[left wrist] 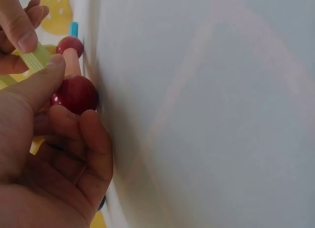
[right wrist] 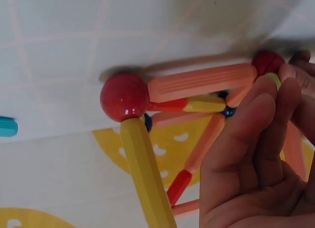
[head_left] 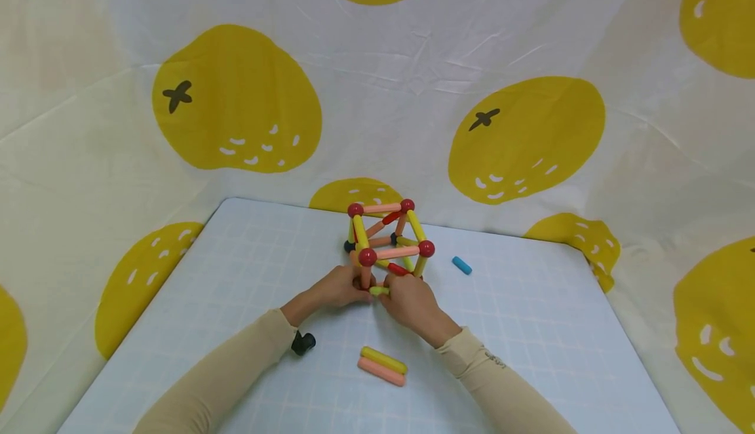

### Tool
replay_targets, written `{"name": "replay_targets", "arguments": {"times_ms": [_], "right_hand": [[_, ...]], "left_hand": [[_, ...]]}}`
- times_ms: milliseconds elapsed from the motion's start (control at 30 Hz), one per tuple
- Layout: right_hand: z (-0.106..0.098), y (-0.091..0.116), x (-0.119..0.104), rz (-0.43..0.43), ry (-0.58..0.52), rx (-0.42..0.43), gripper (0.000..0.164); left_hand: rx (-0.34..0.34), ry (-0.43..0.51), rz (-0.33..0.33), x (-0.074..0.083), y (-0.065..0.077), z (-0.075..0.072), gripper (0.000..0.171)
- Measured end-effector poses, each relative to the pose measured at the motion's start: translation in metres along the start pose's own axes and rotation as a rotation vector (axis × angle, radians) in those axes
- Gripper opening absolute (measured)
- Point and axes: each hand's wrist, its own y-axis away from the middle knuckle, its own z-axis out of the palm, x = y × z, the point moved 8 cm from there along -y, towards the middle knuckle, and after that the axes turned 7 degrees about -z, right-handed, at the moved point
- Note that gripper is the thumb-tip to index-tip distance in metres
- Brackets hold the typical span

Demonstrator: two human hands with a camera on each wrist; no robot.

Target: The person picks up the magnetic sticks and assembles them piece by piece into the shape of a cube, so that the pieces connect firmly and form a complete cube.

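A cube-shaped frame of magnetic sticks and balls (head_left: 398,252) stands on the table, with pink, yellow and red sticks. Red balls form its top corners, and dark balls show at the back of its base. My left hand (head_left: 337,287) holds the red ball (left wrist: 75,95) at the front left bottom corner, fingertips and thumb around it. My right hand (head_left: 413,301) pinches a light green stick (head_left: 379,290), whose end is close to that ball. Whether they touch is hidden by the fingers. In the right wrist view, a pink stick (right wrist: 202,83) joins the two front bottom balls.
A blue stick (head_left: 462,265) lies right of the frame. Nearer the front, a yellow stick (head_left: 384,360) and a pink stick (head_left: 381,372) lie side by side. A small black object (head_left: 303,343) is by the left sleeve. A lemon-printed cloth (head_left: 383,60) hangs behind the table.
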Motion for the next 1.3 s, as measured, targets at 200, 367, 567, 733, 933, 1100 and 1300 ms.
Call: {"name": "replay_targets", "arguments": {"times_ms": [200, 367, 567, 733, 933, 1100, 1300], "right_hand": [[-0.005, 0.012, 0.009, 0.044, 0.002, 0.011, 0.035], [0.000, 0.037, 0.038, 0.161, -0.069, -0.039, 0.049], [0.024, 0.077, 0.071, 0.277, -0.255, -0.174, 0.041], [0.041, 0.098, 0.062, 0.187, -0.411, -0.289, 0.033], [0.050, 0.100, 0.033, 0.040, -0.430, -0.363, 0.033], [0.053, 0.095, 0.016, -0.004, -0.391, -0.381, 0.028], [0.054, 0.093, 0.002, -0.023, -0.371, -0.362, 0.015]], "left_hand": [[0.008, 0.028, 0.002, 0.002, 0.002, 0.000, 0.016], [0.016, 0.014, -0.004, 0.000, 0.000, -0.001, 0.018], [0.020, 0.019, -0.004, -0.002, -0.003, -0.002, 0.020], [0.023, 0.033, -0.024, -0.004, 0.000, -0.004, 0.018], [0.028, 0.030, -0.038, -0.005, -0.001, -0.004, 0.019], [0.028, 0.031, -0.027, -0.003, -0.002, -0.001, 0.020], [0.022, 0.029, -0.018, -0.003, -0.001, 0.001, 0.020]]}}
